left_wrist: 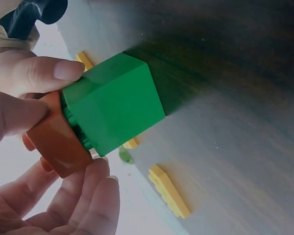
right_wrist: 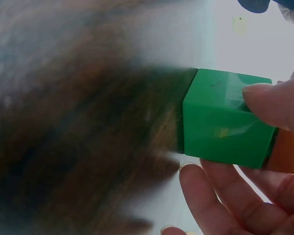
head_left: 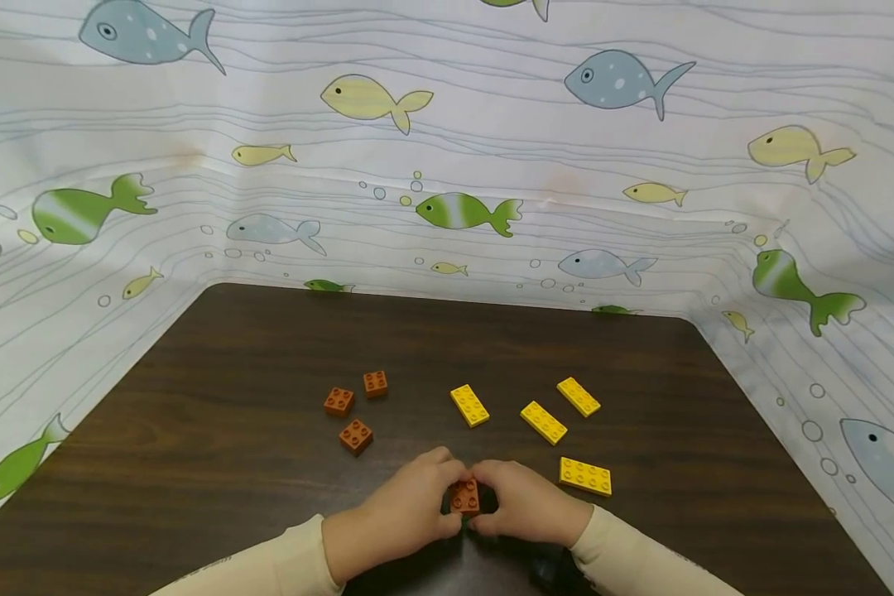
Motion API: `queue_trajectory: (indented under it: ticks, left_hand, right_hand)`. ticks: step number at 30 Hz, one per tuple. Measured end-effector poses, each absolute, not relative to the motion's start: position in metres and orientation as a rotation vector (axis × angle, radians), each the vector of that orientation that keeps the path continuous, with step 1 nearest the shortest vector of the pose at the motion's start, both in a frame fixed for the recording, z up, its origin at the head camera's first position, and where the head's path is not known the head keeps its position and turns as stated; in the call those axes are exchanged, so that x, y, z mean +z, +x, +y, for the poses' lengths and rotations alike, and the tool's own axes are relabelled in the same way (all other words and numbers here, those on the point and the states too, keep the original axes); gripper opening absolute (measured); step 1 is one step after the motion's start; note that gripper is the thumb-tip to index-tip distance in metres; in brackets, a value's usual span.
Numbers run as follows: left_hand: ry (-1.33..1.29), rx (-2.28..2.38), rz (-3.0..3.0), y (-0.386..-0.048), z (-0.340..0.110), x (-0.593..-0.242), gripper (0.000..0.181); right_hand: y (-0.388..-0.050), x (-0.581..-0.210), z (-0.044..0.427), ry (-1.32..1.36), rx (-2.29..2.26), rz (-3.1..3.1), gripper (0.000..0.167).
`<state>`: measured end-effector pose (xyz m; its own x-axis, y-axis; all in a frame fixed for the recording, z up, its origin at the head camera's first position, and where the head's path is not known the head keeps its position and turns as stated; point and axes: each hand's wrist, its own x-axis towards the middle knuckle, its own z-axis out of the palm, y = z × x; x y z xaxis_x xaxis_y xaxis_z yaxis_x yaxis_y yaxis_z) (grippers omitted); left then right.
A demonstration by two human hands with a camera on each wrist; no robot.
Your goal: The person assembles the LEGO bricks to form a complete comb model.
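Observation:
An orange brick point(head_left: 465, 497) with studs lies between both hands near the table's front. In the left wrist view the orange brick point(left_wrist: 61, 137) sits on a tall green block point(left_wrist: 117, 103), tilted, with a narrow gap between them. My left hand point(head_left: 410, 505) pinches the orange brick between thumb and fingers. My right hand point(head_left: 529, 502) grips the green block point(right_wrist: 228, 117), its thumb on one side and fingers along the other. The green block stands on the table; from the head it is mostly hidden under the orange brick.
Three orange bricks point(head_left: 356, 436) lie on the dark table point(head_left: 216, 397) beyond my left hand. Several flat yellow bricks point(head_left: 544, 423) are spread ahead and to the right, one yellow brick point(head_left: 584, 477) near my right wrist. A fish-patterned curtain point(head_left: 492, 149) surrounds the table's back and sides.

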<state>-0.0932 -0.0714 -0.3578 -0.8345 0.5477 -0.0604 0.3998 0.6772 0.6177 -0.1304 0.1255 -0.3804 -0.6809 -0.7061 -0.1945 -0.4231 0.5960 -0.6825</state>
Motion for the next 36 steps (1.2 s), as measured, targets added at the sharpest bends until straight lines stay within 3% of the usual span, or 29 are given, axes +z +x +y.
queue_trajectory:
  ticks: [23, 36]
  left_hand:
    - [0.771, 0.997, 2.656, -0.088, -0.069, -0.374, 0.032]
    - [0.642, 1.106, 2.633, -0.093, -0.072, -0.375, 0.038]
  right_hand:
    - [-0.12, -0.388, 0.126, -0.875, -0.874, 2.388, 0.038]
    - [-0.115, -0.378, 0.131, -0.807, -0.987, 2.434, 0.051]
